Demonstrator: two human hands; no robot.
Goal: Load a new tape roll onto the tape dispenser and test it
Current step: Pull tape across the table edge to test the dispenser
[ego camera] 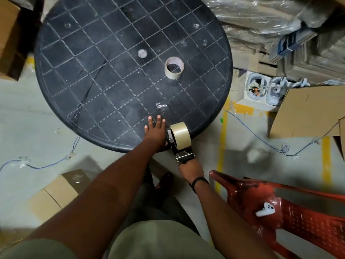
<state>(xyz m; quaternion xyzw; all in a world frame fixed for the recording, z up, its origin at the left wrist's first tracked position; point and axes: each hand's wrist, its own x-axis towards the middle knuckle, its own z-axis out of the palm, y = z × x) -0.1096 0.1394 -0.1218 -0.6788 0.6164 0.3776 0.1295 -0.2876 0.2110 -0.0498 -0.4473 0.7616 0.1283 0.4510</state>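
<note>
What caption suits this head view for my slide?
Right hand pulls loaded tape dispenser along table; left hand presses tape flat.

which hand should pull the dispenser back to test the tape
Right. The right hand already grips the tape dispenser handle at the table edge; the left hand lies flat, pressing the tape strip.

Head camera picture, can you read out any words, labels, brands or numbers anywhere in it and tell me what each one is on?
None can be read.
Blue and white printed packages at the upper right: large white marks, too blurred to read.
Used tape core on the black table: faint print on its inner face, too small to read.
New tape roll on the dispenser: plain, no print shows.
White boxes on the floor: pictures only, no legible text.
</note>
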